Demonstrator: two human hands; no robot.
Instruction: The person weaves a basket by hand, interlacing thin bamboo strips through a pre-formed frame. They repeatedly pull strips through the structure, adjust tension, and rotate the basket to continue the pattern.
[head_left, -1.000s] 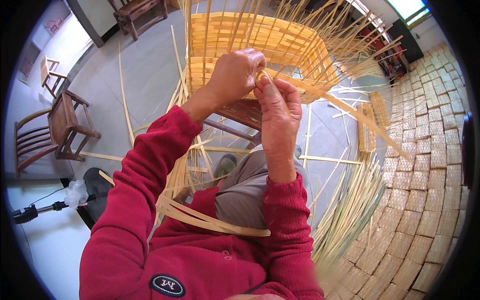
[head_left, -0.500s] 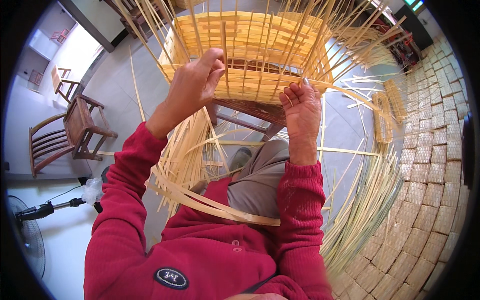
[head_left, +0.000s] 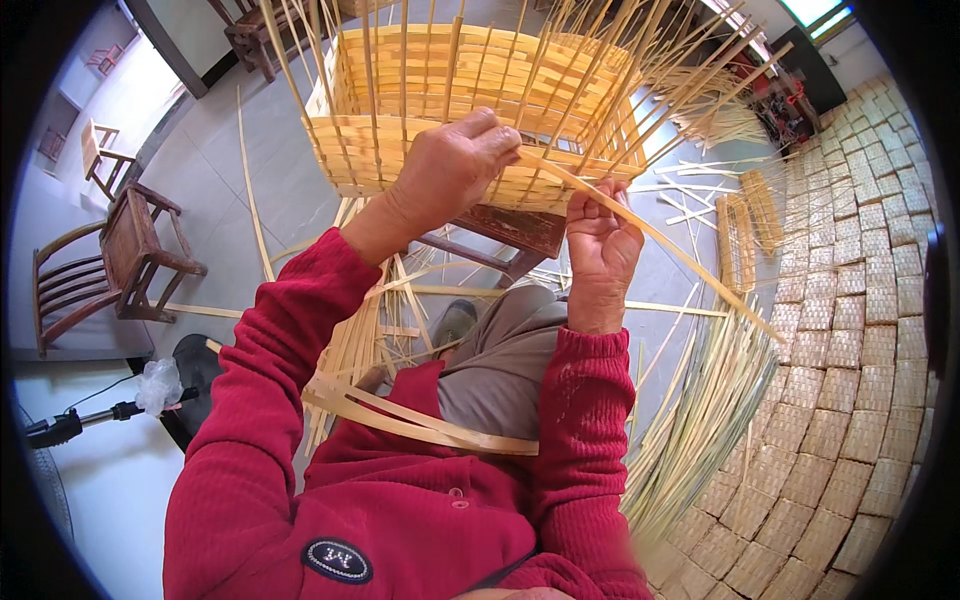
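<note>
A partly woven yellow bamboo basket [head_left: 400, 150] with tall upright stakes stands on a dark wooden stool [head_left: 515, 228] in front of me. At the basket's near wall, my left hand [head_left: 445, 170] is closed, pinching one end of a flat bamboo strip [head_left: 690, 262]. From there the strip slants down to the right and hangs free past the basket. My right hand [head_left: 602, 245], palm up, has its fingers curled at the strip beside the right part of the near wall. The fingertips are partly hidden. More pale strips [head_left: 420, 420] lie across my lap.
Loose bamboo strips [head_left: 350, 345] cover the floor below the basket, with a greenish bundle [head_left: 700, 410] at right. Stacked woven blocks [head_left: 840, 400] line the right side. Two small woven panels [head_left: 737, 240] lie near them. A wooden chair [head_left: 130, 255] and a fan [head_left: 50, 480] are at left.
My left hand has moved right along the near wall and now pinches the strip's end. The strip, earlier lying along the wall, now slants out toward me. The view has shifted slightly.
</note>
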